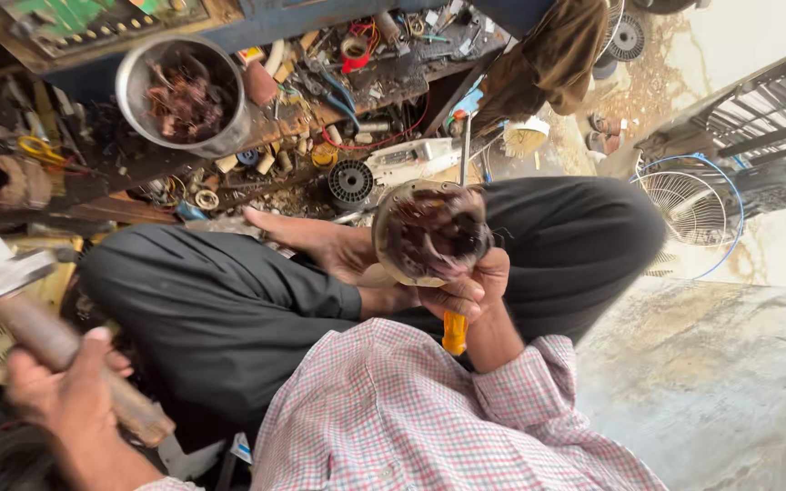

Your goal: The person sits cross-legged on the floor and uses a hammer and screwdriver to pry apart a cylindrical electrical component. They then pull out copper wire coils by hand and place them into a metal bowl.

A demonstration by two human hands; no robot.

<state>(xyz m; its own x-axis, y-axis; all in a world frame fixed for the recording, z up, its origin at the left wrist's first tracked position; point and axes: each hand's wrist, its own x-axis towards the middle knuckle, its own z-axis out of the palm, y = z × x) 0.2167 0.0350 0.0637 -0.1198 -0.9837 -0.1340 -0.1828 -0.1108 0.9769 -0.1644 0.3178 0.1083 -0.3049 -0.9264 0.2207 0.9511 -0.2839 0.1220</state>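
At the left edge of the frame, your left hand [70, 400] is wrapping tightly around the wooden handle of a hammer [43, 332], its steel head lifted and blurred above your knee. Near the centre, your right hand [466, 291] is closing around a yellow-handled screwdriver [454, 332] and, as far as the view shows, pressing it against the round fan motor stator [431, 235], which is resting against your bare foot [307, 238] between your crossed legs in dark trousers [229, 309].

To do this well, you are best keeping the screwdriver shaft steady on the stator's rim and your fingers below the striking point, so that a short, square tap from the hammer is landing on the handle end and not on the copper windings. The foot looks to be bracing the part; keeping the toes clear of the blow is a sensible precaution.

Farther back, a cluttered wooden tabletop [384, 86] is carrying 1 steel bowl [184, 95] of reddish scrap, loose wires, a black plastic wheel [350, 182] and small spares. To the right, a brown cloth [548, 55] is hanging down, a wire fan guard [689, 207] with a blue cord is leaning near a wall, and the stained concrete floor [720, 382] is stretching away in daylight.
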